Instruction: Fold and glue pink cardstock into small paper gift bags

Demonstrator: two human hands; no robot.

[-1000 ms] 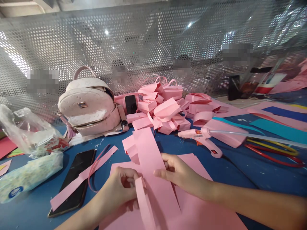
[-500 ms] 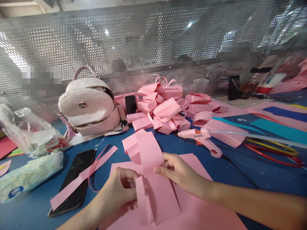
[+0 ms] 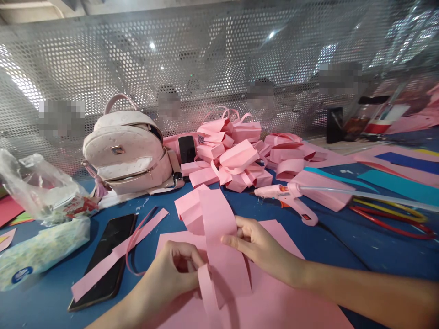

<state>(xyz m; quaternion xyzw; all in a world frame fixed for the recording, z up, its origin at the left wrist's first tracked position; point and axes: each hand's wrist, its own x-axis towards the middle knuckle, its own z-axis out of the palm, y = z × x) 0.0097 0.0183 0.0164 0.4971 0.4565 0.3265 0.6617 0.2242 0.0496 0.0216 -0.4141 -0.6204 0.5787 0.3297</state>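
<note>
Between the thumb and fingers of my right hand (image 3: 257, 244) is the edge of a wide pink paper strip (image 3: 217, 214), which curves up and away from me. My left hand (image 3: 180, 267) pinches a narrow pink paper strip (image 3: 207, 288) just left of the wide one; its upper end bends over at my fingertips. Both hands work above large pink paper sheets (image 3: 284, 292) on the blue table. A folded pink paper box (image 3: 188, 208) lies just beyond the wide strip. How the two strips meet is partly hidden by my fingers.
A glue gun (image 3: 291, 196) with its cord lies at right, by red scissors (image 3: 391, 224). Left are a black phone (image 3: 106, 260) under a pink strip and a tissue pack (image 3: 44, 253). A backpack (image 3: 126, 151) and piled pink paper bags (image 3: 236, 157) stand behind.
My left hand has shifted slightly right, and the narrow strip now curls over more. The wide strip has moved a little to the right with my right hand.
</note>
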